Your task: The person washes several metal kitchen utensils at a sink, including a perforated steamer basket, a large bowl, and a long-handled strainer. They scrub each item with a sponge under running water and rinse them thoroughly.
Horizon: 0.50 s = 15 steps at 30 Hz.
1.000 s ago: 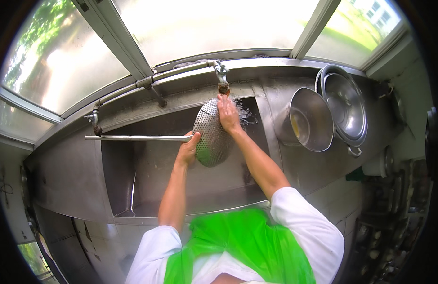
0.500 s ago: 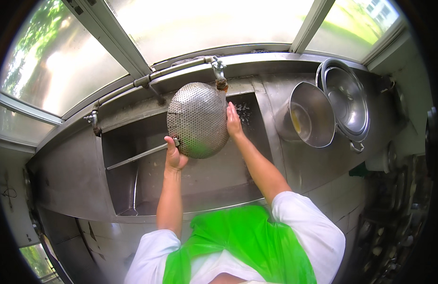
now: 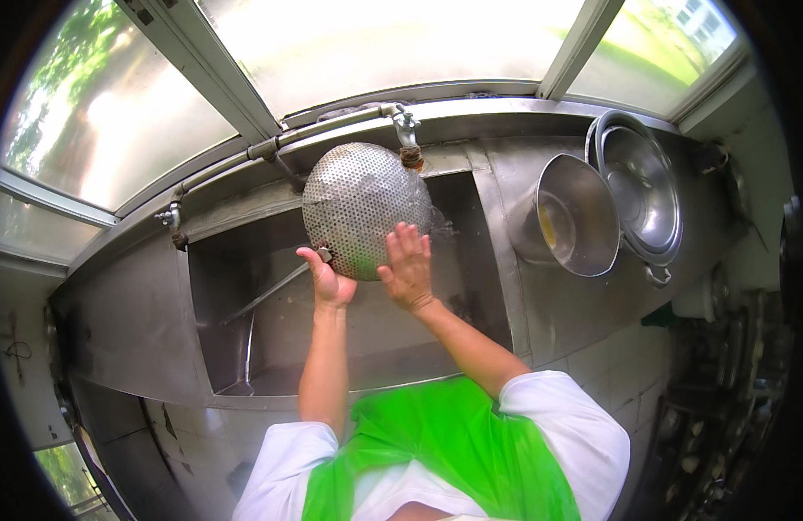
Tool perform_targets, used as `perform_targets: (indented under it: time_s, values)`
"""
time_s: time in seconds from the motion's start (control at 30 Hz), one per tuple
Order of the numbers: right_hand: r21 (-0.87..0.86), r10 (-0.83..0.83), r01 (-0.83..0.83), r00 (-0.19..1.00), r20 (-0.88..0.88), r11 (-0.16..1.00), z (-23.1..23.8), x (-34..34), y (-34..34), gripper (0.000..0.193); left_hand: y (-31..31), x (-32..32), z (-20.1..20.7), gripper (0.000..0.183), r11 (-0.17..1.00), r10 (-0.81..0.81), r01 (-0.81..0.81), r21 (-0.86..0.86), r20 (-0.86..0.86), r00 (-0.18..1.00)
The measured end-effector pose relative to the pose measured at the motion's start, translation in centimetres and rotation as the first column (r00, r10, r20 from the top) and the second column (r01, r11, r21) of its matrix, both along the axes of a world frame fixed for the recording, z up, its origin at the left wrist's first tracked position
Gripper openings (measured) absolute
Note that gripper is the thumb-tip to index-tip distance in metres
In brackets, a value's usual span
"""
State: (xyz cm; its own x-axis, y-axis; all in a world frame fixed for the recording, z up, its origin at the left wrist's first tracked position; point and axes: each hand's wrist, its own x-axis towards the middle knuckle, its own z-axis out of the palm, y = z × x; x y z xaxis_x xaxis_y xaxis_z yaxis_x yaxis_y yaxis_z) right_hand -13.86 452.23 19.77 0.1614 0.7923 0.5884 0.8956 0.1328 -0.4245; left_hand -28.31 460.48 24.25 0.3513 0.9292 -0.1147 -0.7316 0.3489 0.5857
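A large round perforated metal skimmer (image 3: 358, 191) is tilted up over the sink (image 3: 332, 356), beneath the right-hand tap (image 3: 406, 130). Its long handle (image 3: 276, 289) slants down to the left into the basin. My left hand (image 3: 330, 282) grips the skimmer's lower edge by the handle joint, thumb up and fingers hidden behind it. Flat against the lower right of the perforated face lies my right hand (image 3: 408, 271), its fingers stretched out. Water splashes off the skimmer's right edge.
On the counter right of the sink, a deep metal pot (image 3: 575, 217) leans toward me, a yellow patch inside it. Beside it a wide metal basin (image 3: 638, 187) stands tilted. Another tap (image 3: 171, 219) is at the far left, on the pipe (image 3: 215, 174) under the windows.
My right hand has slid from the skimmer's right edge down and left onto its face. The skimmer has shifted slightly up and left, and its handle points more steeply down.
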Motion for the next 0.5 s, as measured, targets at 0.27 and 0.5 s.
perform_targets:
  time_s: [0.27,0.5]
  values:
    - [-0.211,-0.212,0.045,0.388,-0.897,0.976,-3.6,13.5,11.2,0.059,2.4,2.9,-2.5,0.085,0.992,-0.085,0.094,-0.080,0.109,0.990]
    - [-0.178,-0.350,0.319,0.917,-0.189,0.931,-0.8,10.6,7.2,0.069,4.5,7.2,-4.4,0.067,0.976,-0.144,0.169,-0.140,0.170,0.975]
